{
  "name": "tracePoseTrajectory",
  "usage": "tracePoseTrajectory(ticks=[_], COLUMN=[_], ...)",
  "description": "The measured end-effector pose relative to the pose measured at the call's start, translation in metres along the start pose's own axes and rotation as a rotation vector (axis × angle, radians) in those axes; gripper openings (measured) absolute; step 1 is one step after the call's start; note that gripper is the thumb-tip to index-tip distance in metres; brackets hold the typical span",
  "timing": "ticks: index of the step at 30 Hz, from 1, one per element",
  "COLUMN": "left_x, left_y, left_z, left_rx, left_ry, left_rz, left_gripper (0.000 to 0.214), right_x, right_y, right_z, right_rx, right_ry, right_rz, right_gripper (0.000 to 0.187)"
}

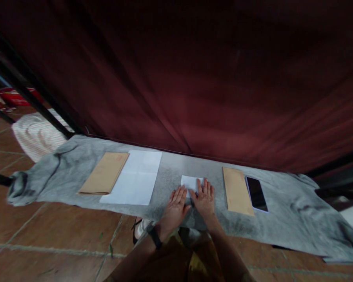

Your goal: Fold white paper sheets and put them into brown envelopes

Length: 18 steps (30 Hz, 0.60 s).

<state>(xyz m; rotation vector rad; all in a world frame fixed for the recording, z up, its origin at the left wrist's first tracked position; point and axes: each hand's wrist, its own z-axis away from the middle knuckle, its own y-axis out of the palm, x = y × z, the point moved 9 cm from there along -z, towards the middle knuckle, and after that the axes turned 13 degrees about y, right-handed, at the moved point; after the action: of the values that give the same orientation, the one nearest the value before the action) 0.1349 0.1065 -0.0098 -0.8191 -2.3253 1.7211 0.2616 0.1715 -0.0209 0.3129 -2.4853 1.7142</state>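
Note:
A small white folded sheet of paper (pixel 190 181) lies on the grey cloth in front of me. My left hand (pixel 175 204) rests flat at its lower left edge, fingers stretched out. On its right part lies my right hand (pixel 204 199), palm down with fingers spread. Both hands partly cover the paper, so its lower edge is mostly hidden. To the left are larger white paper sheets (pixel 141 176), partly under a stack of brown envelopes (pixel 107 172). A single brown envelope (pixel 237 191) lies right of my right hand.
A phone (pixel 256 194) with a dark screen lies beside the single envelope. Grey cloth (pixel 294 211) covers the narrow bench. Behind it hangs a dark red curtain (pixel 176 98). Black metal bars (pixel 26 86) stand at the left, near a striped cloth (pixel 41 133). Tiled floor (pixel 61 231) lies below.

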Motion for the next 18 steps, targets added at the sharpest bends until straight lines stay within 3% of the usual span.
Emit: tracePoseTrajectory(ticks=[3, 8, 18], left_x=[-0.006, -0.004, 0.002], left_y=[0.010, 0.012, 0.021], left_z=[0.003, 0.003, 0.003], left_rx=[0.012, -0.001, -0.025], left_ry=[-0.008, 0.020, 0.053], left_rz=[-0.083, -0.140, -0.130], left_gripper=[0.061, 0.062, 0.065], right_x=[-0.002, -0.010, -0.066], right_y=[0.000, 0.004, 0.004], right_z=[-0.001, -0.007, -0.051], right_rx=[0.012, 0.054, 0.250], right_ry=[0.029, 0.100, 0.538], right_rz=[-0.006, -0.069, -0.356], right_gripper=[0.062, 0.055, 0.038])
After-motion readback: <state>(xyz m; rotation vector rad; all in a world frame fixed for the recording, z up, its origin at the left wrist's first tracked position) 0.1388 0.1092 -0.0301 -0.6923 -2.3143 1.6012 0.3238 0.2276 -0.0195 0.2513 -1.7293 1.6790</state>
